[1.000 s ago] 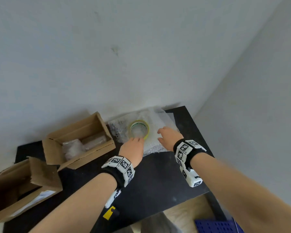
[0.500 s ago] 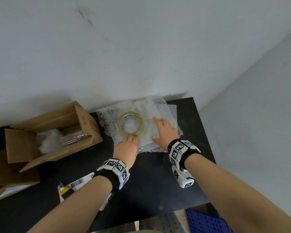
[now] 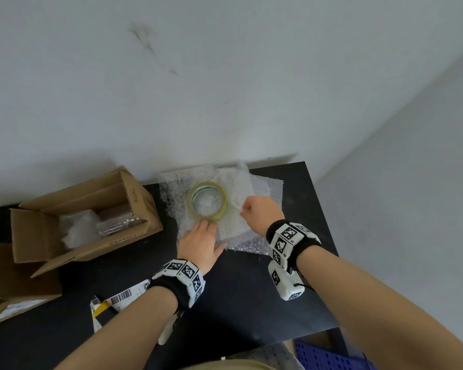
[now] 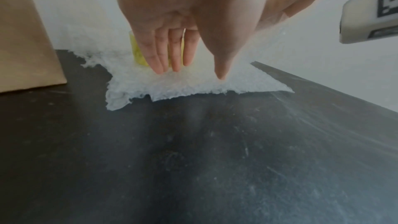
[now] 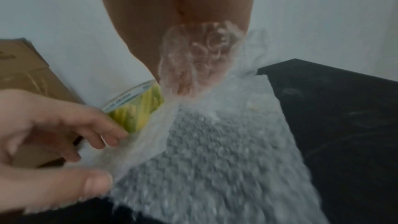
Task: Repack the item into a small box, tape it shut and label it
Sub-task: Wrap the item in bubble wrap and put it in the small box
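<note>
On the far half of the black table [image 3: 251, 289], a roll of yellowish tape [image 3: 207, 200] lies flat on a spread of bubble wrap [image 3: 235, 231], its open core facing up. The wrap sits against the wall, its near edge ragged in the left wrist view.

At the roll's near side is the left hand [image 3: 198, 240], palm down on the wrap – its fingers [image 4: 170, 52] are straight and held close together, tips on the wrap right against the roll's wall, the thumb set apart and also pointing down onto the wrap. To the right of the roll, the right hand [image 3: 262, 212] has gathered a fold of the wrap: in the right wrist view the sheet is bunched in the curled fingers and lifted off the layer below, drawn up beside the roll.

Left of the wrap stands an open cardboard box [image 3: 86, 217], flaps out, with clear plastic packing [image 3: 91, 228] inside – what else it holds cannot be told. A second cardboard box [image 3: 14, 287] lies at the table's left edge, partly out of view. Near the left forearm lies a barcode label [image 3: 123, 297] on the table. Below the table's near edge, a blue perforated crate [image 3: 329, 356] shows.
</note>
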Demonstrator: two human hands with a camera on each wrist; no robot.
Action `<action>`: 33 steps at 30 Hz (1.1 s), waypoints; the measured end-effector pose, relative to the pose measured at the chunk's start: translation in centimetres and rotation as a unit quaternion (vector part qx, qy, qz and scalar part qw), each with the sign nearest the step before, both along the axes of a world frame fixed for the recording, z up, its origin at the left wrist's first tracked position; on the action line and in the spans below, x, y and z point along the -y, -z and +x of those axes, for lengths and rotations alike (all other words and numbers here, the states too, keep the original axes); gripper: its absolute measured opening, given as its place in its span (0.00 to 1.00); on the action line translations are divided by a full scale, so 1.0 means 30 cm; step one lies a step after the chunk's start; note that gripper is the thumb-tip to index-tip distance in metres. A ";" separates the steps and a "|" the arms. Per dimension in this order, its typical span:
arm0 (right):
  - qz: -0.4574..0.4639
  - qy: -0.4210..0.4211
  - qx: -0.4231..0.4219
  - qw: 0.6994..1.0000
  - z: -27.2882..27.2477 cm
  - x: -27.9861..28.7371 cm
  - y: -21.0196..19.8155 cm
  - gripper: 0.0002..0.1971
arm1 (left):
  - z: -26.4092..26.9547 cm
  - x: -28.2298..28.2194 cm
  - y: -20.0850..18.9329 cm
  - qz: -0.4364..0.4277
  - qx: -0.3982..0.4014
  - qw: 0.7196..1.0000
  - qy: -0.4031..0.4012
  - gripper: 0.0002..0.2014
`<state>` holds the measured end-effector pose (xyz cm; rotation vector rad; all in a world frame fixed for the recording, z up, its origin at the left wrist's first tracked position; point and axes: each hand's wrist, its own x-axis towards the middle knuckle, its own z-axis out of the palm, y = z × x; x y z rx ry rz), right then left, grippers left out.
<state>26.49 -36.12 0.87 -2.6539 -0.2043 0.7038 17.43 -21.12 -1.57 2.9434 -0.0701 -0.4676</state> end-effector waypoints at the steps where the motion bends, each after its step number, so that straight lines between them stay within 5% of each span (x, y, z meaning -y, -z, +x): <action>1: 0.007 0.003 -0.007 1.000 -0.002 -0.005 -0.010 0.10 | -0.004 -0.002 -0.007 -0.008 -0.004 1.000 -0.001 0.27; 5: 0.052 0.019 -0.019 0.998 -0.004 -0.034 -0.066 0.11 | -0.018 -0.005 -0.049 -0.034 -0.004 0.999 0.038 0.34; 10: 0.089 0.033 -0.005 0.995 -0.026 -0.060 -0.156 0.09 | -0.017 -0.010 -0.125 -0.061 0.048 0.996 0.034 0.15; 14: 0.098 0.050 0.024 0.994 -0.049 -0.064 -0.217 0.10 | -0.009 -0.028 -0.188 -0.059 0.037 0.998 0.009 0.12; 27: 0.180 0.091 0.072 0.977 -0.134 -0.074 -0.317 0.07 | -0.054 -0.092 -0.303 -0.071 0.045 0.996 -0.006 0.13; 33: 0.184 0.092 0.071 0.976 -0.177 -0.087 -0.313 0.06 | -0.082 -0.144 -0.324 -0.122 0.075 0.990 -0.011 0.22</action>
